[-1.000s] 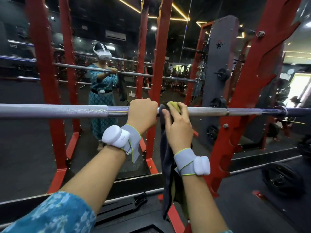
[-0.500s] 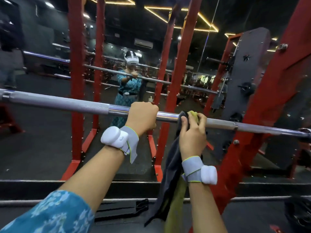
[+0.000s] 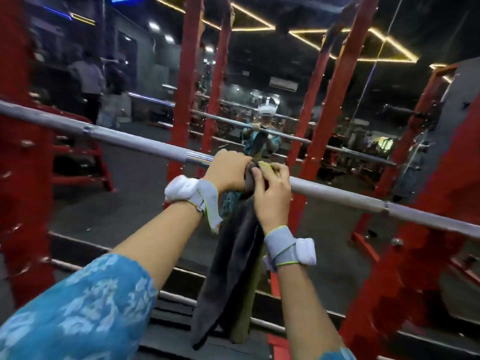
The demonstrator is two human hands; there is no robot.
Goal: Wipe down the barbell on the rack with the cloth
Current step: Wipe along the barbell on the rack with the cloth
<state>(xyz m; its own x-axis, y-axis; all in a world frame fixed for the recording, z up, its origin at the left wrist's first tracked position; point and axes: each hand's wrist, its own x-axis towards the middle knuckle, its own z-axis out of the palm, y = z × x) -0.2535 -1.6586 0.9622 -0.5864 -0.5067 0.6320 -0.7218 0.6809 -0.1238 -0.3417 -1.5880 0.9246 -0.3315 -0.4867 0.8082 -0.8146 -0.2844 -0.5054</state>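
Observation:
A long steel barbell runs across the view, sloping down to the right, on a red rack. My left hand grips the bar near its middle. Right beside it, touching, my right hand holds a dark grey and olive cloth wrapped over the bar. The rest of the cloth hangs down below the bar between my forearms. The bar under both hands is hidden.
Red uprights stand just behind the bar in front of a wall mirror, which reflects me. A red rack post rises at the right. Another person stands far back left. Black floor frame bars lie below.
The view has swung left and tilted, so the bar now slopes more steeply. My right hand with the cloth has slid left along the bar until it meets my left hand.

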